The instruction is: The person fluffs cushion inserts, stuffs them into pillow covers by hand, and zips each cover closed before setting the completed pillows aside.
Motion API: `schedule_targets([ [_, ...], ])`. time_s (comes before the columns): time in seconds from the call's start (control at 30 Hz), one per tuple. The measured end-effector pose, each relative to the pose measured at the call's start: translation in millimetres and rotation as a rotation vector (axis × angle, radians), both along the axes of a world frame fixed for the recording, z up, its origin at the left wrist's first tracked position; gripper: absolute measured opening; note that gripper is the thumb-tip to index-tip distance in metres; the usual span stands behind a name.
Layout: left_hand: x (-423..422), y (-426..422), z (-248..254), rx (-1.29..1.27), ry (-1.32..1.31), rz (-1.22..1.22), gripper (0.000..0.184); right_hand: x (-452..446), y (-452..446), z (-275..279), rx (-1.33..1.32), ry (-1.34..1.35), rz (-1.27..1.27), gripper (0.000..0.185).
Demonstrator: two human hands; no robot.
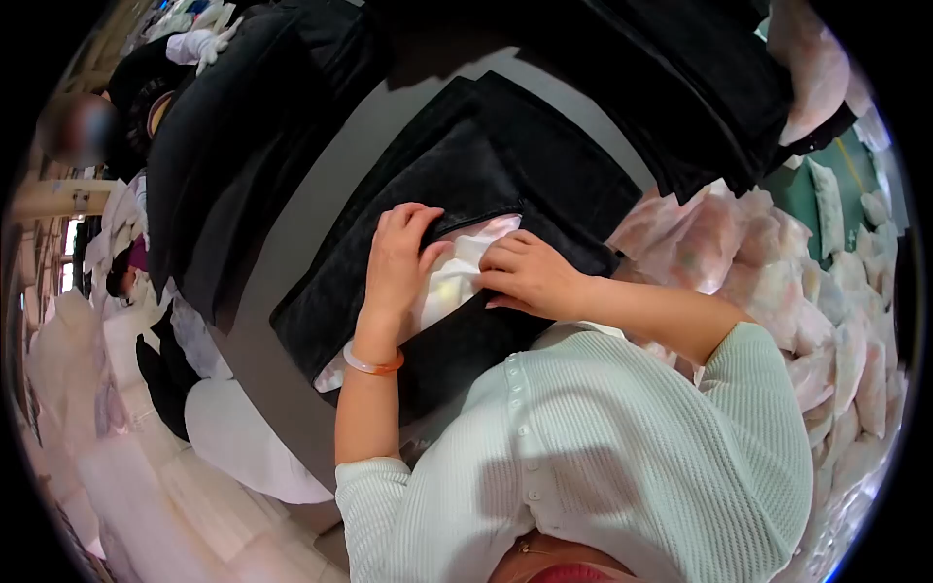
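Note:
A folded black garment [418, 185], trouser-like, lies on the grey table in front of me. Between its dark layers, a white and pinkish thin sheet [452, 277] shows through a long gap. My left hand [397, 257], with an orange and white bangle on its wrist, bends its fingers over the upper flap's edge, thumb inside the gap. From the right, my right hand [533, 277] has curled fingers on the sheet, near the lower flap. What lies under both sets of fingertips is partly hidden.
Dark garments hang or lie at the upper left [253, 146] and in a stack [671, 78] at the upper right. The grey table [262, 379] curves around the work. Clear-bagged bundles [719, 243] pile at right. A person with a white glove [199, 47] stands at upper left.

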State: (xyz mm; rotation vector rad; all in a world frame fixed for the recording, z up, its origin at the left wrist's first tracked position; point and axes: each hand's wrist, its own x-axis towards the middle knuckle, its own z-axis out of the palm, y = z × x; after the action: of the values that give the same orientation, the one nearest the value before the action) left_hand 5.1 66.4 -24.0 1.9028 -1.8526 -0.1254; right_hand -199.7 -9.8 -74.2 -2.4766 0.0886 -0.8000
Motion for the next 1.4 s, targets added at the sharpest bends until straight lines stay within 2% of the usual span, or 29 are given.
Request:
schedule_targets([
  [0.07, -3, 0, 2, -0.023, -0.075, 0.012, 0.03, 8, 1, -11, -0.046, 0.029, 0.133, 0.018],
  [0.17, -10, 3, 4, -0.028, -0.126, 0.081, 0.02, 24, 1, -14, 0.064, -0.116, 0.145, 0.018],
  [0.2, -16, 2, 12, -0.05, -0.064, 0.098, 0.019, 36, 0, -24, 0.155, -0.107, 0.11, 0.009],
  [0.23, -23, 1, 21, -0.073, -0.005, 0.109, 0.018, 39, -1, -32, 0.155, 0.088, 0.056, 0.009],
  [0.3, -49, 6, 25, -0.092, 0.044, 0.113, 0.017, 55, -1, -59, 0.015, 0.074, -0.045, 0.011],
  [0.33, -56, 13, 14, -0.083, 0.206, 0.225, 0.017, 59, -1, -61, -0.049, 0.198, -0.079, 0.013],
  [0.37, -56, 20, -7, -0.077, 0.367, 0.334, 0.017, 58, -6, -61, -0.052, 0.195, -0.07, 0.013],
  [0.4, -47, 29, -36, -0.113, 0.558, 0.386, 0.018, 53, -10, -61, 0.049, 0.146, 0.022, 0.012],
  [0.43, -47, 31, -46, -0.143, 0.6, 0.35, 0.02, 48, -14, -62, 0.15, 0.098, 0.11, 0.012],
  [0.5, -53, 36, -58, -0.171, 0.473, 0.306, 0.022, 32, -12, -64, 0.161, 0.047, 0.159, 0.008],
  [0.53, -51, 37, -61, -0.181, 0.436, 0.241, 0.03, 24, -12, -52, 0.169, 0.037, 0.203, 0.007],
  [0.57, -48, 35, -61, -0.192, 0.438, 0.243, 0.03, 20, -14, -41, 0.167, 0.021, 0.242, 0.007],
  [0.6, -44, 36, -59, -0.125, 0.422, 0.195, 0.029, 20, -12, -34, 0.056, -0.168, 0.224, 0.01],
  [0.7, -36, 39, -42, 0.004, 0.444, 0.136, 0.025, 8, -13, -2, -0.037, -0.201, 0.187, 0.013],
  [0.77, -34, 47, -28, 0.159, 0.343, 0.043, 0.022, 5, -24, -5, -0.042, -0.185, 0.193, 0.013],
  [0.83, -38, 51, -24, 0.235, 0.373, -0.01, 0.016, 11, -31, -16, -0.053, -0.154, 0.144, 0.013],
  [0.93, -33, 53, -36, 0.206, 0.416, 0.024, 0.019, 16, -18, -18, -0.005, -0.16, 0.079, 0.011],
  [1.03, -29, 50, -29, 0.231, 0.477, -0.002, 0.027, 5, -27, -5, 0.061, -0.035, 0.12, 0.014],
  [1.13, -36, 46, -22, 0.256, 0.255, -0.029, 0.047, -7, -65, 9, 0.271, 0.056, -0.091, 0.012],
  [1.27, -45, 45, -17, 0.221, 0.135, -0.039, 0.04, -20, -90, 1, 0.186, 0.32, -0.141, 0.014],
  [1.33, -50, 47, -18, 0.209, 0.071, -0.027, 0.032, -25, -92, -1, 0.312, 0.574, -0.17, 0.019],
  [1.4, -48, 50, -29, 0.154, 0.109, -0.022, 0.028, -25, -94, -2, 0.246, 0.602, -0.162, 0.021],
])
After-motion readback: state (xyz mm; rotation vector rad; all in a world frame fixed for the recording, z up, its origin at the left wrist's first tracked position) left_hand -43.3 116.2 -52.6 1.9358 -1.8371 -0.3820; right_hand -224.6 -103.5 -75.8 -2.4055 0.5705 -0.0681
